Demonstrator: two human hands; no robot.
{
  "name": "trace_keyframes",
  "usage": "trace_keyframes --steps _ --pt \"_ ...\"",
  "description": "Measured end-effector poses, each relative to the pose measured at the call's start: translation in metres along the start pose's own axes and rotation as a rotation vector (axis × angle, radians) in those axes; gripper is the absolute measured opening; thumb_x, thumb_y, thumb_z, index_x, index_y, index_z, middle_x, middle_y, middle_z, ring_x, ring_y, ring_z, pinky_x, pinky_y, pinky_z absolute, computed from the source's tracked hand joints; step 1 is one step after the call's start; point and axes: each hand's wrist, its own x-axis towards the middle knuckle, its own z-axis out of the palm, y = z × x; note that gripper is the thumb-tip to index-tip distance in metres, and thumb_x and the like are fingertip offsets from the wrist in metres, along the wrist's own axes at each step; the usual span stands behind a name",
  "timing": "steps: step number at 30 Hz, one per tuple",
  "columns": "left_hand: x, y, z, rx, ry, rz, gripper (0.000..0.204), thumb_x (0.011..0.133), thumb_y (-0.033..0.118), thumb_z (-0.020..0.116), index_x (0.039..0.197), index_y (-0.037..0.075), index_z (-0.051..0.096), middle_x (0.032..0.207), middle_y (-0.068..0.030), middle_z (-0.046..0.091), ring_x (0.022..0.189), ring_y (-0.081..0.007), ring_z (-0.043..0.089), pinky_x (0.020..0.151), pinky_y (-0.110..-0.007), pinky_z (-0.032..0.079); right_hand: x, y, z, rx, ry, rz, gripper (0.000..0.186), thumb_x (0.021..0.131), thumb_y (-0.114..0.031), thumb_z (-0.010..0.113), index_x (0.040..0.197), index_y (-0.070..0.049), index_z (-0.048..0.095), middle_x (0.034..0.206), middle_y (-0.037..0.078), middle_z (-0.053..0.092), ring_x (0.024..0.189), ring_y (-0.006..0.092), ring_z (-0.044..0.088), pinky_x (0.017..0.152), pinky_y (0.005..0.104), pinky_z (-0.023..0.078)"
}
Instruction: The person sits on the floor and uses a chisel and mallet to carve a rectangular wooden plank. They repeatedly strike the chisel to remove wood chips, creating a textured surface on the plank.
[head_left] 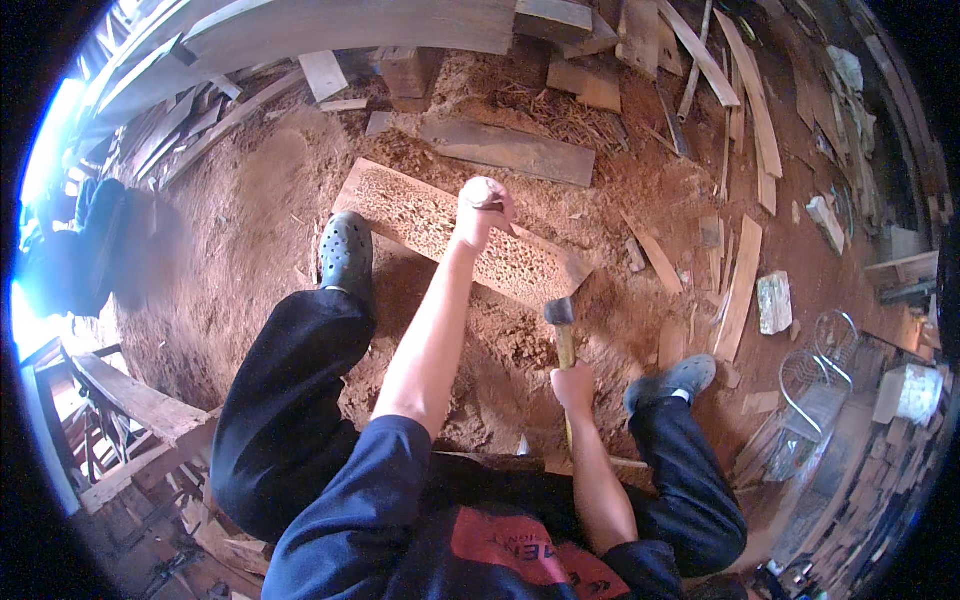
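Note:
My left hand (474, 222) is closed over the pitted wooden board (410, 205), around something short with a pale round top and a dark part; I cannot make out what it is. My right hand (572, 388) grips the wooden handle of a hammer (559, 312), whose dark head is raised near the board's lower right end, below and right of my left hand. The board lies slanted on reddish dirt, speckled with many small holes or marks, with my left clog (346, 250) at its left end.
Loose planks (507, 152) and offcuts surround me, with more boards (740, 290) at right. A pale block (774, 303), a wire rack (830, 360) and a white container (917, 395) stand at right. A wooden frame (130, 400) is at lower left; my right clog (650, 385) rests on the dirt.

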Motion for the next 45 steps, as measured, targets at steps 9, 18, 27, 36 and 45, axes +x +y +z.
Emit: trace_keyframes --steps 9,18,27,36,45 --pt "-0.019 -0.002 0.022 0.398 0.016 0.152 0.010 0.066 0.006 0.062 0.065 0.005 0.053 0.067 -0.0056 0.058 0.055 -0.0114 0.053 0.048 -0.023 0.042 -0.001 -0.019 -0.006 -0.089 -0.046 0.063 0.029 0.065 -0.017 0.062 0.080 0.008 0.061 0.080 0.029 0.061 0.080 0.0431 0.060 0.071 0.0470 0.048" --pt "-0.060 -0.007 0.071 0.709 -0.106 0.255 0.020 0.051 0.008 0.060 0.070 0.006 0.051 0.063 -0.0076 0.056 0.058 -0.0235 0.055 0.055 -0.033 0.044 0.002 -0.007 0.007 -0.079 -0.040 0.043 0.028 0.065 -0.016 0.060 0.082 0.006 0.063 0.079 0.028 0.062 0.076 0.0408 0.062 0.068 0.0453 0.050" --pt "-0.074 0.022 0.060 0.634 0.345 0.150 0.019 0.053 -0.010 0.053 0.067 0.003 0.049 0.060 -0.0020 0.051 0.056 -0.0132 0.050 0.054 -0.026 0.041 -0.004 -0.020 -0.007 -0.048 -0.140 0.107 0.030 0.066 -0.017 0.060 0.085 0.005 0.064 0.087 0.027 0.062 0.086 0.0397 0.062 0.075 0.0441 0.050" --pt "-0.062 0.021 0.030 0.269 0.334 0.201 0.020 0.057 -0.011 0.053 0.071 0.004 0.053 0.062 -0.0021 0.053 0.056 -0.0109 0.048 0.051 -0.024 0.040 0.004 -0.007 0.006 0.043 -0.121 0.073 0.029 0.064 -0.018 0.060 0.080 0.006 0.063 0.083 0.029 0.062 0.081 0.0429 0.061 0.071 0.0481 0.049" --pt "-0.067 0.015 0.043 0.000 0.461 0.153 0.020 0.059 -0.013 0.051 0.070 0.004 0.053 0.063 -0.0019 0.052 0.056 -0.0108 0.048 0.050 -0.024 0.040 0.000 -0.011 -0.004 0.041 -0.142 0.039 0.029 0.064 -0.017 0.060 0.079 0.009 0.062 0.079 0.031 0.060 0.079 0.0435 0.061 0.070 0.0474 0.050"
